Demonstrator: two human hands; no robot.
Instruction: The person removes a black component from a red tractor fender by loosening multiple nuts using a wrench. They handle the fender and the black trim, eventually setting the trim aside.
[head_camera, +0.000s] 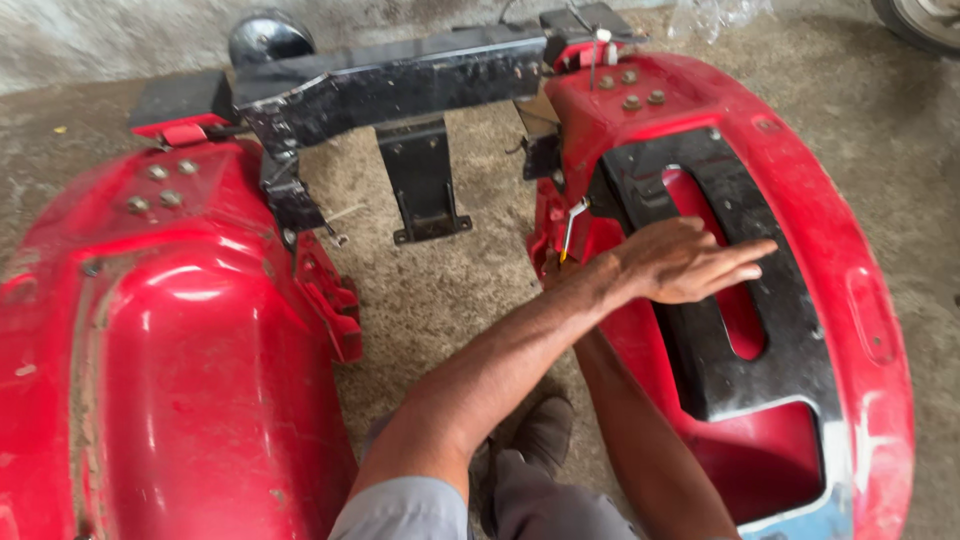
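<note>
Fenders in red sheet metal lie either side of you on the concrete floor (440, 290), joined at the far edge by a black cross bracket (400, 85). Your left hand (690, 262) rests flat on the black plate (745, 290) of the right fender (850, 250), fingers spread and extended, pinching nothing. Your right hand is hidden: the forearm runs up under the left arm toward the inner edge of that fender, near a small white-and-yellow lever (572, 225), and you cannot tell from here whether it grips anything.

Risks, as a judgement from how things lie: the fender sits on a curved shell, so pressing down near its inner edge could rock it and shift the whole bolted assembly, the left fender (170, 340) included. Your hidden hand works close to sheet-metal edges and the red brackets (330, 295) between the shells; a slip there could cut or pinch fingers. The open slot (735, 300) in the plate lies just beside your fingertips, which could catch in it. Your shoe (545, 430) is tucked between the shells, where a sliding part could trap it
</note>
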